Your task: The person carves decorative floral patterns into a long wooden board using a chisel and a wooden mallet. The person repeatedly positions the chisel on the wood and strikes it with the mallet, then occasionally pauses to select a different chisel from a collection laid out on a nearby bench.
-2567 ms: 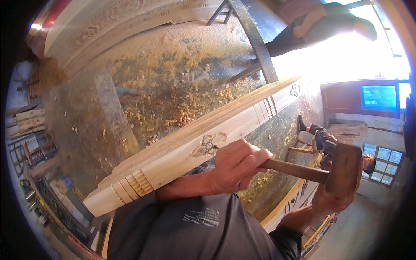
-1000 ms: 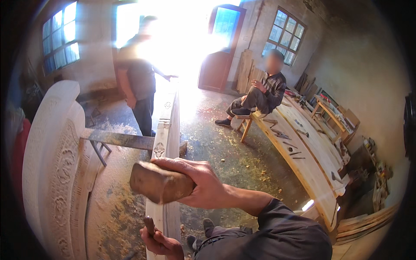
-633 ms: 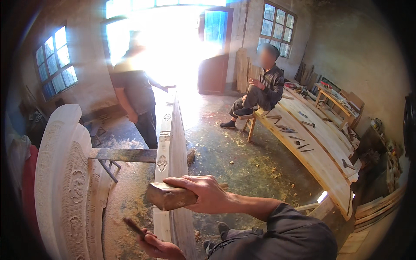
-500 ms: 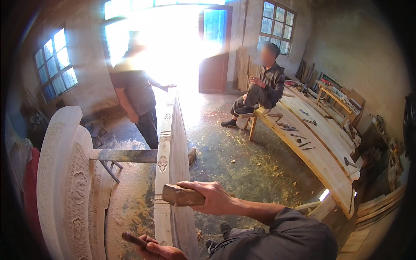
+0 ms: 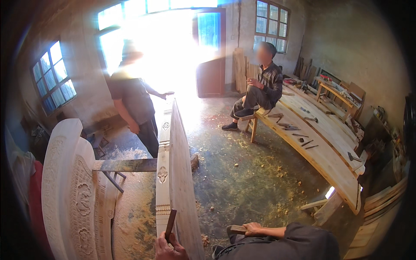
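Note:
My left hand (image 5: pixel 169 248) is closed around a chisel (image 5: pixel 171 222), its brown shaft rising from the fist beside a long pale wooden beam (image 5: pixel 164 190). Carved flowers and ridged bands run along the beam's top face; its blade end is hidden by the hand and the lower edge. Low on the right, my right hand (image 5: pixel 253 229) grips a wooden mallet (image 5: pixel 237 229), held apart from the beam near my body. To the left stands a large curved panel (image 5: pixel 80 199) with raised floral carving.
A standing person (image 5: pixel 134 99) rests a hand at the beam's far end. Another person (image 5: pixel 264 86) sits on a long plank bench (image 5: pixel 312 143) strewn with hand tools (image 5: pixel 289 127). A crosspiece (image 5: pixel 125 165) spans between panel and beam. Wood shavings (image 5: pixel 281 173) litter the floor.
My right hand has dropped with the mallet, from over the beam down toward my body. My left hand has shifted right onto the beam, and the chisel now points upward.

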Available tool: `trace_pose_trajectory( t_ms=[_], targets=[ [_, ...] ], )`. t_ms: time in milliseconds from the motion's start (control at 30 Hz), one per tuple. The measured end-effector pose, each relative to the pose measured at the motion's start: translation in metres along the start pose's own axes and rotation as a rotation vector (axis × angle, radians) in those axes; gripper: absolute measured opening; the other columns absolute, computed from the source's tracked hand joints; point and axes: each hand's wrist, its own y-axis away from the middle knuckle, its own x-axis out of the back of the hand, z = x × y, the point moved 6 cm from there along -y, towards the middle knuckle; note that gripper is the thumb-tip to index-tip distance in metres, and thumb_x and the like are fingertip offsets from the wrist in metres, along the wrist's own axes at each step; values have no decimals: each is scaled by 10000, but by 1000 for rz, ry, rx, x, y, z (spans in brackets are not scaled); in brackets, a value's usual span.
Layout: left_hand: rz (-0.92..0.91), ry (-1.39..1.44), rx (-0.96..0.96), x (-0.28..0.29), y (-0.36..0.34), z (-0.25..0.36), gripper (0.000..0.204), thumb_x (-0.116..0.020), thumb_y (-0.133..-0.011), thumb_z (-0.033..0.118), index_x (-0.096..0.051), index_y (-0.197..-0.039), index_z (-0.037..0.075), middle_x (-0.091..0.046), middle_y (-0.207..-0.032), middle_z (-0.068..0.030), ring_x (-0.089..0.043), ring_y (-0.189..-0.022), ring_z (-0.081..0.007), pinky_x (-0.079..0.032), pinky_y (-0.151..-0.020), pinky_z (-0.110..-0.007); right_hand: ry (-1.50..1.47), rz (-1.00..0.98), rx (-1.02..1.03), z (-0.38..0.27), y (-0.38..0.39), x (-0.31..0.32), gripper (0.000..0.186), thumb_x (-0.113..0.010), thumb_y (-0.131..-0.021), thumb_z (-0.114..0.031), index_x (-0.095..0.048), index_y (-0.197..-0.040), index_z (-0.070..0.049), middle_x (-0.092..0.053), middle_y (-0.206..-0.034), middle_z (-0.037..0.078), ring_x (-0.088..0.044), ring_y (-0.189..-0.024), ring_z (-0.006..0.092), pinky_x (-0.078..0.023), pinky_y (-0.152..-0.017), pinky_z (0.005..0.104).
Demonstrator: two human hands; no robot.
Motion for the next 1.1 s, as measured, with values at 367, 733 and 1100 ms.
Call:
trace_pose_trajectory(
  t_ms=[367,733,1100],
  targets=[
    [-169,-149,26,-18,40,-41,308,-754,-876,242,-721,-1162,132,-711,-1064,-145,-695,-964,-391,-560,-809,-495,7,-112,-272,85,-25,-24,757,-795,-659,-457,-672,-1354,-182,-742,-1193,143,-698,-1129,352,-556,-916,489],
    [-158,-122,190,25,51,-46,205,-714,-917,198,-699,-1097,101,-673,-1018,-152,-677,-950,-408,-541,-781,-499,-9,-152,-258,59,-17,-15,644,-718,-723,-357,-674,-1348,-204,-711,-1261,152,-648,-1223,386,-513,-997,519],
    [-143,-166,47,10,52,-22,230,-687,-928,337,-717,-1055,147,-712,-940,-115,-707,-833,-361,-553,-673,-489,-43,-117,-204,60,-76,-13,734,-806,-646,-468,-694,-1330,-226,-710,-1282,141,-637,-1253,374,-520,-1023,511]
  ],
)
